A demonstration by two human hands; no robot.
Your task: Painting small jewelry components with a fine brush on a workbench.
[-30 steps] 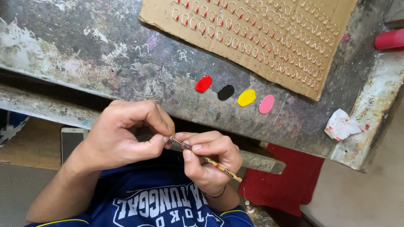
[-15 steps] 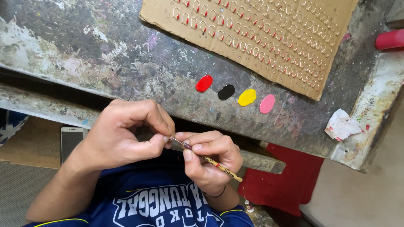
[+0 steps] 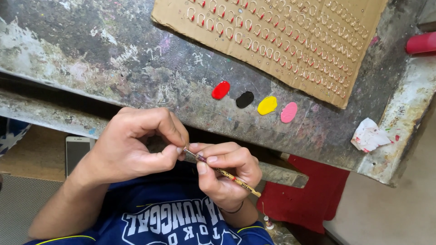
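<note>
Paint-stained and scuffed, the grey surface [image 3: 113, 59] fills the upper part of the view, with its front edge running just above the person's two hands. Nearest the camera is a blue shirt with white lettering [image 3: 172, 222], and just above it the hands meet in front of the chest. The right hand [image 3: 227, 174] has its fingers [image 3: 213, 159] closed around a thin paintbrush [image 3: 227, 173], a slim yellowish stick that slants from lower right up to the left. The left hand [image 3: 131, 149] is curled, its thumb and forefinger pinched together on the brush's tip where the two hands touch; what the pinch does to the bristles is too small to tell. Left of the left arm, a white phone [image 3: 76, 152] lies on a lower brown board. A red cloth [image 3: 313, 195] hangs below the surface to the right. On the surface, beyond the hands, four paint blobs sit in a row: red [image 3: 220, 90], black [image 3: 245, 99], yellow [image 3: 267, 105] and pink [image 3: 289, 112]. A crumpled, paint-spotted paper [image 3: 369, 135] lies near the right edge. Farthest off, a cardboard sheet [image 3: 363, 27] carries rows of small loop-shaped pieces, and a red cylinder [image 3: 421, 43] lies at the right border.
</note>
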